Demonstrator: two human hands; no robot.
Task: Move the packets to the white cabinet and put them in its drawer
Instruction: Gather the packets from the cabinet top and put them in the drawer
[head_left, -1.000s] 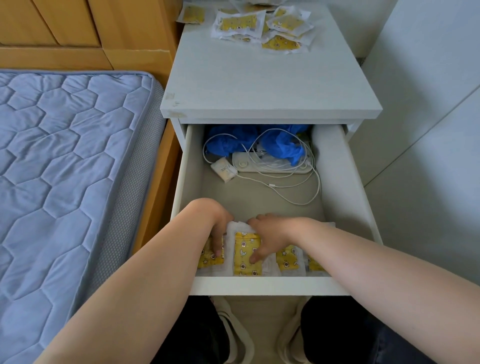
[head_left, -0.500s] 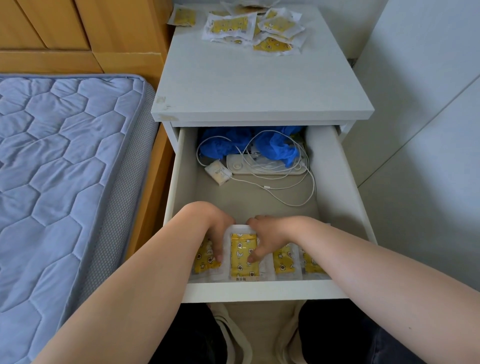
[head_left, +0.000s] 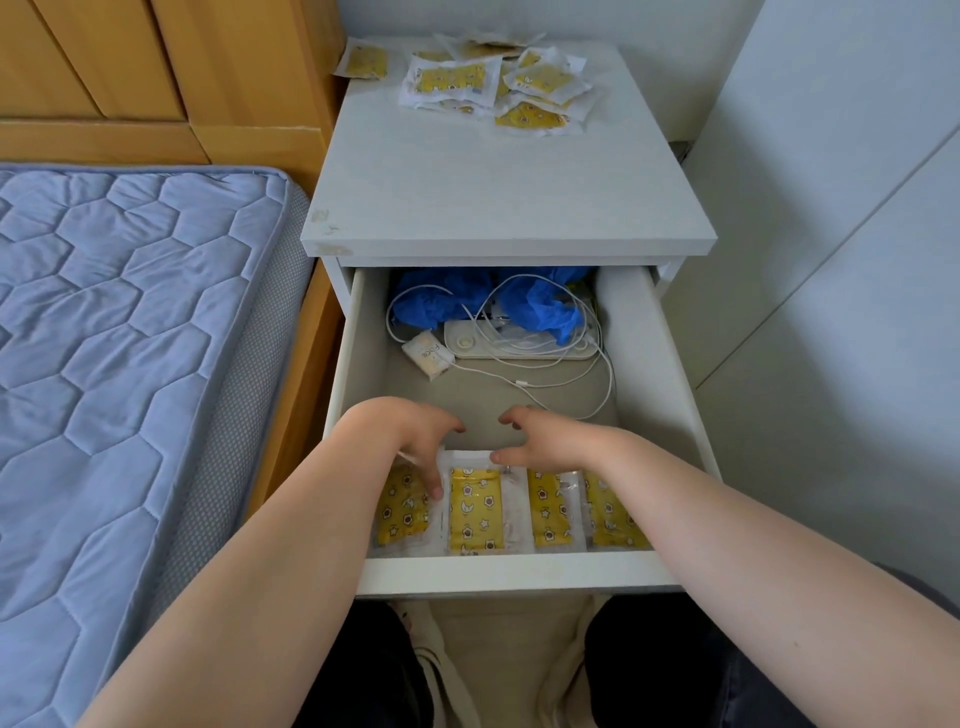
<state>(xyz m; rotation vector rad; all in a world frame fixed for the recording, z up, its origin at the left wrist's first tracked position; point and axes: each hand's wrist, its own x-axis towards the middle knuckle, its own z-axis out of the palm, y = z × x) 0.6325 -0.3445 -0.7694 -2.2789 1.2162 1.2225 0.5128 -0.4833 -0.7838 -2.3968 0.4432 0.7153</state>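
Note:
The white cabinet (head_left: 509, 197) stands with its drawer (head_left: 519, 572) pulled out. Several yellow-patterned packets (head_left: 475, 512) lie side by side along the drawer's front. My left hand (head_left: 415, 441) reaches into the drawer, its fingertips touching the two leftmost packets. My right hand (head_left: 540, 441) hovers just above the row with loosely curled fingers and holds nothing. A loose pile of more packets (head_left: 493, 83) lies at the back of the cabinet top.
At the drawer's back lie crumpled blue material (head_left: 540, 306), a white power strip (head_left: 519, 347) with tangled cables and a small white box (head_left: 428, 356). A blue quilted mattress (head_left: 130, 364) in a wooden frame borders the cabinet's left. White panels stand to the right.
My right hand has lifted off the middle packet, which now lies uncovered. My left hand has drawn back slightly, with its fingertips still on the left packets.

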